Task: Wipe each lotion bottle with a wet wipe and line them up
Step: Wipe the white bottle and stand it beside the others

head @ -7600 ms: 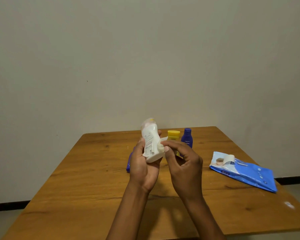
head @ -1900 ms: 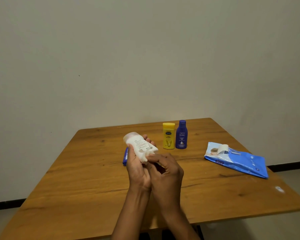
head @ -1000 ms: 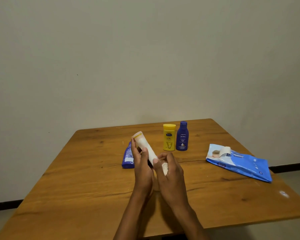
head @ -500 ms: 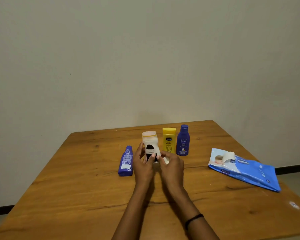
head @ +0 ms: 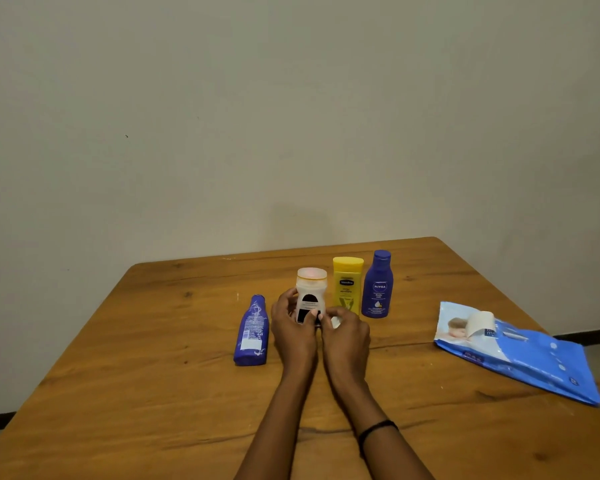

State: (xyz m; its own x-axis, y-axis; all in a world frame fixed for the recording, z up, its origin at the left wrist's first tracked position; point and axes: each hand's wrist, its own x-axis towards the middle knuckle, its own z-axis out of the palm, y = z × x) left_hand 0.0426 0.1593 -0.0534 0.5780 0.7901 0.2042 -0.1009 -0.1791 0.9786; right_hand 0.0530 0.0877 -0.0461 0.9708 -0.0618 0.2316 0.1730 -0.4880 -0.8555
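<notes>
At centre frame I am watching the left grip [head: 293, 327] curling round a white, waisted plastic bottle with a translucent cap [head: 311, 289], which is standing upright on the grainy wooden desk [head: 153, 375]. The right grip [head: 347, 336] is pinching a crumpled white wet wipe [head: 335, 322] against its base. Just right, a glossy yellow flat-topped bottle [head: 347, 278] and a rounded dark blue bottle [head: 377, 289] are standing; to the left, a slim blue bottle [head: 252, 332] is lying flat.

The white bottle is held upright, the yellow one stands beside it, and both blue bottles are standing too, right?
Not quite. In the head view only the blue Nivea bottle beside the yellow bottle stands; the other blue bottle lies on its side, left of the white bottle. The rest holds.
</notes>
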